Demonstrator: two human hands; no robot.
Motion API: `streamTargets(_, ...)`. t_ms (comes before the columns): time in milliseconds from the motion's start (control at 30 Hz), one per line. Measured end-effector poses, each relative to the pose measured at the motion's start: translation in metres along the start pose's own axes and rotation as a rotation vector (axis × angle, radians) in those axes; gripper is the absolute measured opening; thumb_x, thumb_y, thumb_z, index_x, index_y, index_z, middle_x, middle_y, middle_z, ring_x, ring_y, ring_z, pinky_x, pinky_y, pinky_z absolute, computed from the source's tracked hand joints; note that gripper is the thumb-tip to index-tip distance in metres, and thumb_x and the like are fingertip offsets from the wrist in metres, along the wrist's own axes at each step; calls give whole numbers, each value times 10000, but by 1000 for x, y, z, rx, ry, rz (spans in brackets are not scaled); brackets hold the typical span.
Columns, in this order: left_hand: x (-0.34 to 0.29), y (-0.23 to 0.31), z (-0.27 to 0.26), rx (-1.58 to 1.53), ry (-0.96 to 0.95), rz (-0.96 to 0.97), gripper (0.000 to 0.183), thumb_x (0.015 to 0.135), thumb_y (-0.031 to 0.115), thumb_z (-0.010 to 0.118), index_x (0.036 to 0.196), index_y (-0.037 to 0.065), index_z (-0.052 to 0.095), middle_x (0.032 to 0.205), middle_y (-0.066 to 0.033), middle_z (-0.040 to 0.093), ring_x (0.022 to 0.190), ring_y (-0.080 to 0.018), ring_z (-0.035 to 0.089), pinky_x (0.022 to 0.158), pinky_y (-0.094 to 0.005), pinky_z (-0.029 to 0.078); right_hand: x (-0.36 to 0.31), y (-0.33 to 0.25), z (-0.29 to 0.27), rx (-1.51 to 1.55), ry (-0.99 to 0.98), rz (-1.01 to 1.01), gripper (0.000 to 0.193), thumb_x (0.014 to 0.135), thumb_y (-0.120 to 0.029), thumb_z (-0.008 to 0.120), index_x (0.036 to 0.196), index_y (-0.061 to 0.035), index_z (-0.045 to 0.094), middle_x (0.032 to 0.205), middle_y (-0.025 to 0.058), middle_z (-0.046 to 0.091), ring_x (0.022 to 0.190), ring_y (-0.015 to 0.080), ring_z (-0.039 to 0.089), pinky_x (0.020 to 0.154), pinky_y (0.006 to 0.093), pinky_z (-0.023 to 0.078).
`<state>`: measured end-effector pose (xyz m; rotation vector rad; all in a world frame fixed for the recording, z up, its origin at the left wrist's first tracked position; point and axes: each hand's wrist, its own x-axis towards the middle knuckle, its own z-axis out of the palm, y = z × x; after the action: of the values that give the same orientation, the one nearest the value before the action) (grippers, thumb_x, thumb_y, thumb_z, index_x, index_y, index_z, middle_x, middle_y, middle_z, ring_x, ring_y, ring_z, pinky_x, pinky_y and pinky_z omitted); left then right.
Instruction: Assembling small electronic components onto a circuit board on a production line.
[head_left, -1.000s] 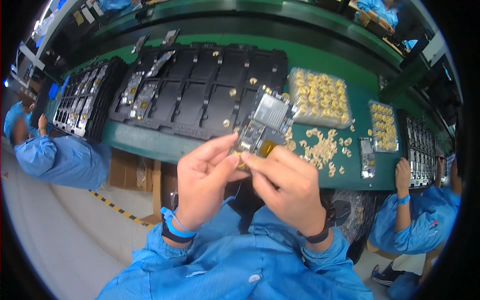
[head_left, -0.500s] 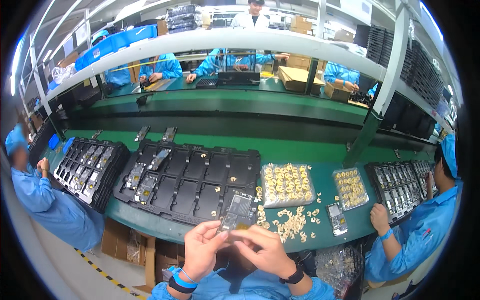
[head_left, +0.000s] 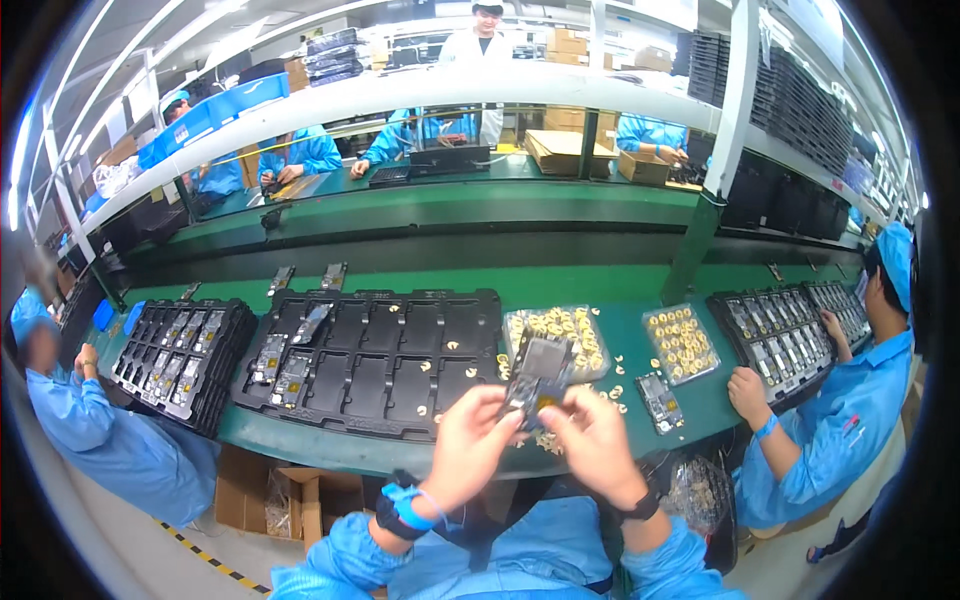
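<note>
A dark circuit board (head_left: 541,366) with a silver shield plate is raised in front of me, above the bench's near edge. My left hand (head_left: 472,440) pinches its lower left edge between thumb and fingers. On its lower right corner, my right hand (head_left: 597,445) grips with bent fingers, the thumb near a yellowish patch. Just behind the board lies a clear tray of small yellow ring-shaped pieces (head_left: 578,330), partly hidden by it. Loose pale pieces (head_left: 549,441) are scattered beneath my hands. To my left, a black compartment tray (head_left: 390,345) holds several boards at its left end.
A second tray of yellow pieces (head_left: 682,344) and a single board (head_left: 659,403) lie to the right. Co-workers in blue sit on both sides, near stacked black trays (head_left: 190,355). A green post (head_left: 692,250) rises from the bench. Cardboard boxes (head_left: 255,490) stand below.
Both hands have lifted the board farther from my body and to the right, and it now covers part of the yellow-piece tray. My view has turned slightly to the right.
</note>
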<state>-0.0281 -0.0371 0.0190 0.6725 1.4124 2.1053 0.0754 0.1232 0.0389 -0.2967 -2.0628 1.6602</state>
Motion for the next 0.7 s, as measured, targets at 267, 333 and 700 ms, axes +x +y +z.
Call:
streamTargets(267,130,45,-41,576,-42,217,356,949,129,772,1245,-50,688,1151,-165,757,1096,-223,730,957,-371,595,113,-3,-133,-80,158,-3,154,1063,-154,639,975,-29,619,781,16,648,661,109,684,524,240,527)
streamTargets(333,175,25,-71,534,92,152,265,951,108,729,1161,-54,720,1017,-125,780,950,-179,756,802,-321,610,165,14,-138,-198,134,28,166,1069,-168,638,981,-28,625,764,16,641,626,116,674,521,246,522)
streamTargets(700,216,-54,-86,671,300,346,145,942,40,657,1028,-63,713,816,-170,765,721,-240,767,669,-348,591,372,177,-149,-119,60,470,141,1057,-172,668,976,-57,685,787,16,619,650,97,580,544,277,481)
